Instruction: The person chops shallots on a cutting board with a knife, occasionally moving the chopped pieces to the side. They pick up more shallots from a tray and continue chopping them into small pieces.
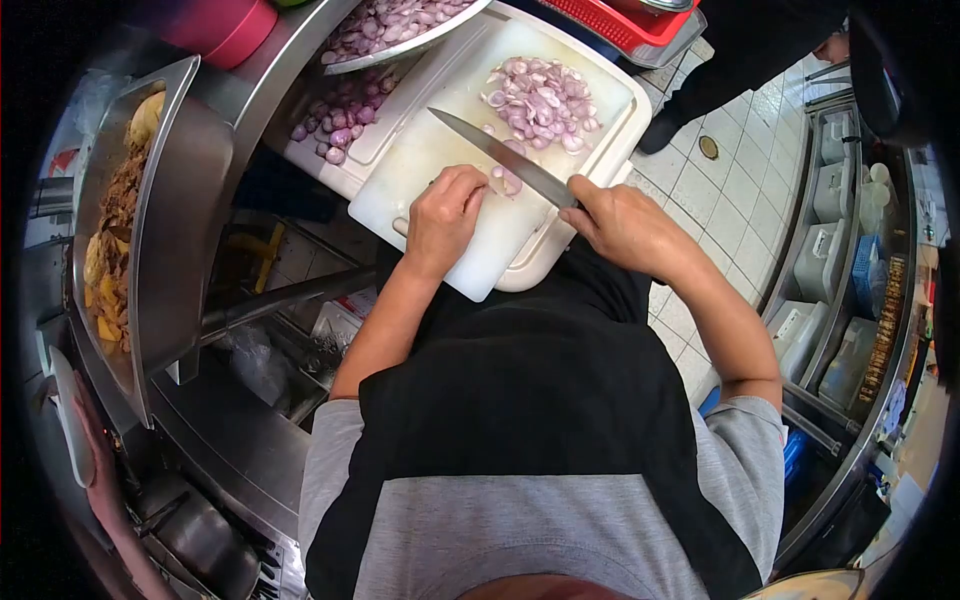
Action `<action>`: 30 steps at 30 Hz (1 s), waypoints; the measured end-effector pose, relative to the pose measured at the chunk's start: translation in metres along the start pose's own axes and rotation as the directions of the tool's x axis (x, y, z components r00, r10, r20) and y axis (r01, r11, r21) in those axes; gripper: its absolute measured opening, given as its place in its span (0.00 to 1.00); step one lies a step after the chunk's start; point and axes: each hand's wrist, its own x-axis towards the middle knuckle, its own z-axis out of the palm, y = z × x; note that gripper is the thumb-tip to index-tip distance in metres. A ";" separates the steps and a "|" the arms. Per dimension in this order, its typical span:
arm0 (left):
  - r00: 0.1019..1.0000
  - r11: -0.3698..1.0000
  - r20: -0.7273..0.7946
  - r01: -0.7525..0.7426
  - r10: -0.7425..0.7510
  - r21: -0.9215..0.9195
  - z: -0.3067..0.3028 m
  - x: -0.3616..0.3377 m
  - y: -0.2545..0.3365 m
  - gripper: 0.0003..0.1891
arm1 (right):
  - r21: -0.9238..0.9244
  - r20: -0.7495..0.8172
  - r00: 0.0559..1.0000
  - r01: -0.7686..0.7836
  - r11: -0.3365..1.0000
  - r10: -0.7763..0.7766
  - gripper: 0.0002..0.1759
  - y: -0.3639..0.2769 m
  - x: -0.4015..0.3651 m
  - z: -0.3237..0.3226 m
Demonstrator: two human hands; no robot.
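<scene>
My right hand [628, 228] grips the handle of a long kitchen knife [497, 151], its blade slanting up and left across the white cutting board [385, 195]. On the board, left of the blade, my left hand [445, 218] is closed with fingers curled down. Whatever they may hold is hidden. A few shallot slices [508, 184] lie between that hand and the knife. Farther up the board sits a pile of sliced shallots [545, 100]. Whole peeled shallots [340, 125] are heaped left of the board, below a bowl [440, 42] filled with more shallots.
On the left, a deep metal tray [185, 190] of cooked food stands by a steel counter. A pink container [235, 30] and a red basket [630, 25] are at the top. Another person's dark-clothed leg [735, 70] is at upper right, on the tiled floor [725, 190]. Shelved bins [820, 255] line the right.
</scene>
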 end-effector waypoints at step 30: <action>0.898 0.758 -0.439 0.313 -0.039 0.573 -0.188 0.039 -0.081 0.11 | 0.067 -0.085 0.993 0.084 0.994 -0.079 0.17 0.064 0.055 0.009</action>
